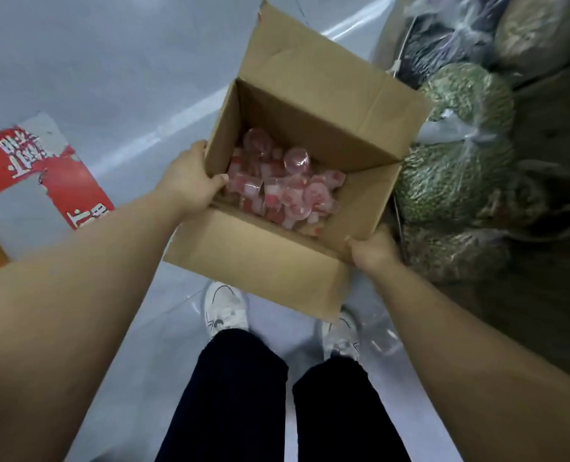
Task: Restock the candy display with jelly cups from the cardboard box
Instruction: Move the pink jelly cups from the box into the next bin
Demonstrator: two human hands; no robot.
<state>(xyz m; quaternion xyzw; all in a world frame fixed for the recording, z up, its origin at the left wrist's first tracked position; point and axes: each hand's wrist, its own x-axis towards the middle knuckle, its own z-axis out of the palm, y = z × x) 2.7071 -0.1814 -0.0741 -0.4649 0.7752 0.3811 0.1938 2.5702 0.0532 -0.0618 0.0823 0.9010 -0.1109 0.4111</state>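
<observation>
Bare forearms reach down over dark trousers and white shoes (225,308) toward the floor (110,78). At far left lies a red printed card (44,171). Next, the left hand (190,178) is clamped on the cardboard box (260,258) at its left wall, thumb hooked inside. Pink jelly cups (287,188) cover only the bottom. The right hand (373,250) grips the near right corner. Bagged green goods (457,181) sit just beside. I judge a level carry best: the opposed grips keep it from tipping. No candy display shows.
</observation>
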